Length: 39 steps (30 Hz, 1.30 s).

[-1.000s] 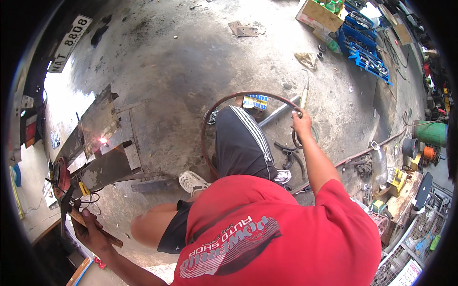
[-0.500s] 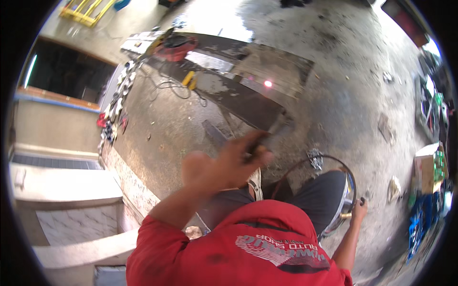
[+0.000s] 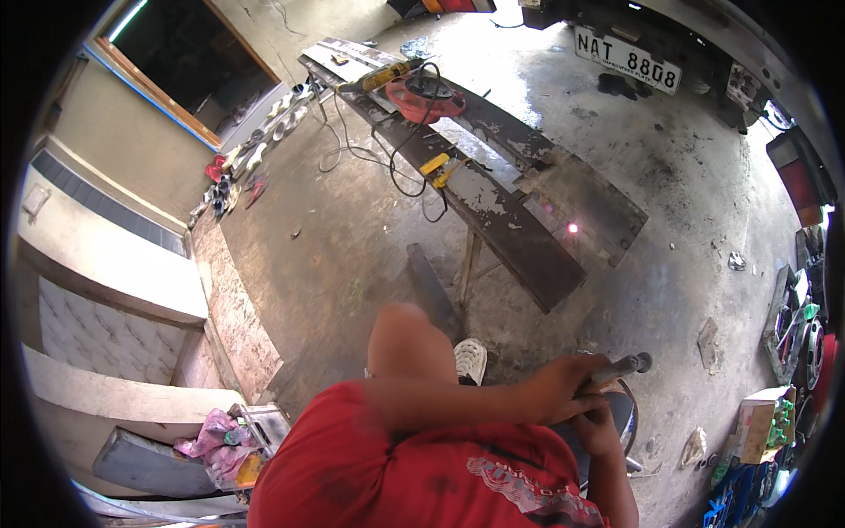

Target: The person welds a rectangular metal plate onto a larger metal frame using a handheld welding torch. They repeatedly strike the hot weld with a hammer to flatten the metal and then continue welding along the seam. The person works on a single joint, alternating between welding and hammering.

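Observation:
My left hand (image 3: 563, 389) reaches across in front of my body to the right. Its fingers are wrapped round a grey metal tool with a rounded dark end (image 3: 627, 366). Close under it is my right hand (image 3: 598, 428), fingers curled; what they hold, if anything, is hidden. The two hands meet or nearly touch. Behind them, a thin curved dark strip (image 3: 635, 414) shows in part beside my right leg, mostly covered by the hands and sleeve.
Ahead stands a low, worn metal bench (image 3: 506, 236) bearing a red round-bodied object (image 3: 424, 99), a yellow power tool (image 3: 387, 76), cables and a yellow-handled item (image 3: 433, 165). A cardboard box (image 3: 759, 426) is at right. Shoes (image 3: 224, 195) line the left wall; a vehicle's rear (image 3: 704, 40) fills the far right.
My left hand has swung right and down from in front of my chest to beside my right hand. The right hand has come inward from the outer right. My view has tilted up and turned.

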Each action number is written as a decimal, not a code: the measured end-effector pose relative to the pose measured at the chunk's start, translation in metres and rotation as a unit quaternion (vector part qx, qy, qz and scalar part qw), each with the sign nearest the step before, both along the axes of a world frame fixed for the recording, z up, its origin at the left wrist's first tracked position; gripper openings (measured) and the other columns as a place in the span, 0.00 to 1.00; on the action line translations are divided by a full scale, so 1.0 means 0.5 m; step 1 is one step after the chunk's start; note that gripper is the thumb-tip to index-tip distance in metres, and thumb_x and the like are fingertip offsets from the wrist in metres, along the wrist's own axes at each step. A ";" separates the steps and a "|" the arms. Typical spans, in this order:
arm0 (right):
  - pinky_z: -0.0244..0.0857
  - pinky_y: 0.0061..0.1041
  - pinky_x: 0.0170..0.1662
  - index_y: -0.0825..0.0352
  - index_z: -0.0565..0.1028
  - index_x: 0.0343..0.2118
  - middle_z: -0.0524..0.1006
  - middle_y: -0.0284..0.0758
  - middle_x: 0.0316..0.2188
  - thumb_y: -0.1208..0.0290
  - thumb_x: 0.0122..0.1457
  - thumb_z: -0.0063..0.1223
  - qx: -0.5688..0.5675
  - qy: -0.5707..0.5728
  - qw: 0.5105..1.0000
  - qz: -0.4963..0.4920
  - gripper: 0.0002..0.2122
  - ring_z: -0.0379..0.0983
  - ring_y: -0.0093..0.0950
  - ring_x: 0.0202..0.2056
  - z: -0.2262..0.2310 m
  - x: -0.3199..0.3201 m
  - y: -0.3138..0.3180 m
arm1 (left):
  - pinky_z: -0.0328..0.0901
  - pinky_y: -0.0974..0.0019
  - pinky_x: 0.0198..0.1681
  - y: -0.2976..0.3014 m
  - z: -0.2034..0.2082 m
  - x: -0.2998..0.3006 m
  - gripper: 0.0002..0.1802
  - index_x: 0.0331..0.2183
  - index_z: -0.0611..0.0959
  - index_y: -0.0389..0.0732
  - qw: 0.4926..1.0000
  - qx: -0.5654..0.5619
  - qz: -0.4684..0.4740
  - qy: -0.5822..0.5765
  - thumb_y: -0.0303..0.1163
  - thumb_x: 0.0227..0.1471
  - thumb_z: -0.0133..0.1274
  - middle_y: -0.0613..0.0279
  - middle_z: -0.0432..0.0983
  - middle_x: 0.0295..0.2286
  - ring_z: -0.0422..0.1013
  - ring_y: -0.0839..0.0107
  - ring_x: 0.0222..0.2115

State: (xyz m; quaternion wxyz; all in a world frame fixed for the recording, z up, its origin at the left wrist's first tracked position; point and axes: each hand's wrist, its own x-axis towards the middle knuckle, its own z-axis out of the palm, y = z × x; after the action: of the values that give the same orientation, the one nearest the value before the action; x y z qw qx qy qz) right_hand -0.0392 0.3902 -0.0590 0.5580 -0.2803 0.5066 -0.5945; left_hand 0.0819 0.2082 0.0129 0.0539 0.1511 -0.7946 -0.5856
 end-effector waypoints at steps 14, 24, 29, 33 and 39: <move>0.74 0.41 0.64 0.64 0.78 0.62 0.81 0.45 0.58 0.70 0.63 0.66 0.043 0.229 0.972 0.018 0.23 0.80 0.39 0.59 -0.115 0.016 0.027 | 0.63 0.43 0.71 -0.046 -0.129 -0.057 0.38 0.64 0.84 0.46 0.969 -0.076 -0.212 0.100 0.49 0.57 0.72 0.46 0.78 0.63 0.70 0.43 0.63; 0.76 0.33 0.43 0.71 0.84 0.40 0.85 0.37 0.35 0.78 0.56 0.68 0.332 -0.073 0.901 -0.269 0.09 0.82 0.32 0.38 -0.018 0.128 0.102 | 0.62 0.43 0.72 -0.025 -0.123 -0.012 0.49 0.71 0.76 0.44 0.939 0.047 -0.316 -0.129 0.64 0.61 0.66 0.39 0.75 0.65 0.69 0.41 0.67; 0.70 0.31 0.28 0.67 0.82 0.37 0.80 0.35 0.27 0.76 0.57 0.62 0.453 -0.013 0.859 -0.240 0.05 0.77 0.30 0.25 0.285 0.128 0.136 | 0.62 0.43 0.72 -0.126 0.141 0.211 0.51 0.70 0.77 0.47 0.927 0.035 -0.241 -0.285 0.69 0.58 0.65 0.41 0.79 0.62 0.70 0.43 0.67; 0.70 0.33 0.26 0.68 0.84 0.39 0.80 0.35 0.24 0.70 0.60 0.63 0.489 0.111 0.862 -0.077 0.08 0.77 0.30 0.22 0.400 0.134 0.189 | 0.78 0.50 0.52 -0.187 0.398 0.481 0.30 0.60 0.86 0.44 0.972 -0.088 -0.034 -0.217 0.47 0.61 0.69 0.47 0.85 0.52 0.84 0.50 0.47; 0.75 0.37 0.28 0.68 0.86 0.46 0.84 0.41 0.25 0.65 0.60 0.64 0.521 0.287 0.794 0.122 0.15 0.81 0.33 0.21 0.413 0.162 0.234 | 0.79 0.51 0.52 -0.222 0.666 0.780 0.26 0.57 0.87 0.40 0.907 -0.083 0.112 -0.397 0.44 0.63 0.67 0.44 0.88 0.48 0.86 0.48 0.45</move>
State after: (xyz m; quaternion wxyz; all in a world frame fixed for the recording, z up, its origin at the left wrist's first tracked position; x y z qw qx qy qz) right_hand 0.0418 0.5074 0.1476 0.5166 -0.1649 0.8381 -0.0596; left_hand 0.4720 0.0972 0.3460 -0.1887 0.4541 -0.7740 -0.3989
